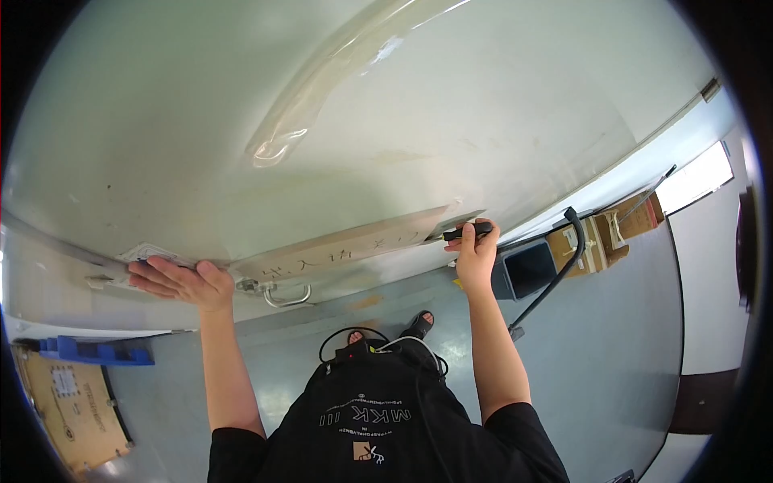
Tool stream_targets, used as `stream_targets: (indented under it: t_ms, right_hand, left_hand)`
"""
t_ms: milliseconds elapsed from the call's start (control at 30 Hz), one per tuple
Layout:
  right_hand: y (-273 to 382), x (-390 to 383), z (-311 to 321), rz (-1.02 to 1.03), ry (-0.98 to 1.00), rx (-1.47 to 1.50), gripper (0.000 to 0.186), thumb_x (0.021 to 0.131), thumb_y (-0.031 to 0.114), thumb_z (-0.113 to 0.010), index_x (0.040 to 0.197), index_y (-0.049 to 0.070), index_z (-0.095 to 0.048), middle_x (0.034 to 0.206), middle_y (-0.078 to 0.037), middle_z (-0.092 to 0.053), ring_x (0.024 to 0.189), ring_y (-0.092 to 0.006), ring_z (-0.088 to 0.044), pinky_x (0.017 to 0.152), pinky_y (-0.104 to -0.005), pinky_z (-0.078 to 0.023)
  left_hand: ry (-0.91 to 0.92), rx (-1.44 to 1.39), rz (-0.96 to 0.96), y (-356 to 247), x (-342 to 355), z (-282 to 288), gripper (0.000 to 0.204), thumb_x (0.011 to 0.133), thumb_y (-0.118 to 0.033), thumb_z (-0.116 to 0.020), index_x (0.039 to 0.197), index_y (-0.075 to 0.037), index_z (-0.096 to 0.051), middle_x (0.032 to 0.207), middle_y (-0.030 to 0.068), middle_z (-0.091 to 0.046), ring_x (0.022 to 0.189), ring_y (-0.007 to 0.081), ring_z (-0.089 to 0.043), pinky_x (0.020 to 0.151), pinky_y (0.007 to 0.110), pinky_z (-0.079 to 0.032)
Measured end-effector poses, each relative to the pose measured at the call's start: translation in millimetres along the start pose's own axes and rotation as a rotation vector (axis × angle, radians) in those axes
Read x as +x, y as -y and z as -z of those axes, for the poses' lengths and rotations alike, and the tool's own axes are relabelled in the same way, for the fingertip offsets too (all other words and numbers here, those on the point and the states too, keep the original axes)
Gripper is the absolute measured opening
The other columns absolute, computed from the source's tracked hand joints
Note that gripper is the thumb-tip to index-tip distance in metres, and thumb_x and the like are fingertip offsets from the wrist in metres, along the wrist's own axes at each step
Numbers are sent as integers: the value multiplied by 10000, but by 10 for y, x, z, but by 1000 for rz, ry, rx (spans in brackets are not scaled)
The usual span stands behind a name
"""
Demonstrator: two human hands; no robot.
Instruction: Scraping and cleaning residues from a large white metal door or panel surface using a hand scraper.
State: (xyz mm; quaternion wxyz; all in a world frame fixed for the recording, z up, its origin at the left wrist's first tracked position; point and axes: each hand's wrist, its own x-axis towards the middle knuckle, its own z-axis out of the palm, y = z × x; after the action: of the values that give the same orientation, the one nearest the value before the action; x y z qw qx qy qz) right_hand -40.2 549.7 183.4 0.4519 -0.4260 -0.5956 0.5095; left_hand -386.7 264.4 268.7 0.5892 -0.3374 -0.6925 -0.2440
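A pale door-like panel [403,173] fills the upper view. Across it runs a long cardboard strip [330,245] with dark handwritten marks. My left hand [181,283] rests against the panel by a white printed label [149,256], fingers stretched out, holding nothing visible. At the strip's right end, my right hand [475,251] is closed around a short black-handled tool [465,233]. The tool's light tip points left, towards the strip; its exact kind is unclear. A small grey piece [471,216] lies just above the tool. Below the strip, right of my left hand, sits a metal lever handle [287,296].
A clear curved plastic strip [302,113] is on the upper panel. On the right floor stand a dark bin [527,270], a black bent pole [564,270] and cardboard boxes [592,241]. At left are a blue plastic piece [97,350] and a large cardboard sheet [68,410].
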Motion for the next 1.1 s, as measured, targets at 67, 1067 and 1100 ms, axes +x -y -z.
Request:
stream_targets:
  t_ms: [67,1067,1100]
  right_hand:
    - [-47,-24,16,-20,-21,32,279,1066,104,-545,1247,-32,-381,998,-158,-652,699,-188,-685,639,-329,-618]
    - [-206,24,16,38,-7,18,293,1076,124,-519,1267,-19,-350,979,-155,-638,666,-180,-668,602,-331,-613]
    - [-131,47,31,-5,9,38,293,1077,124,-516,1270,-17,-347,981,-154,-636,666,-180,-667,606,-333,-615]
  left_hand:
    - [8,3,8,-11,0,3,723,1095,-443,-275,1637,26,-181,1720,239,-100,1584,463,-5,1261,581,-32]
    - [-6,-14,5,-1,5,-11,728,1091,-449,-288,1638,20,-183,1716,248,-107,1581,474,-12,1260,584,-29]
    - [-7,-11,9,5,-1,-5,727,1091,-448,-289,1638,20,-185,1716,247,-110,1581,474,-14,1260,585,-31]
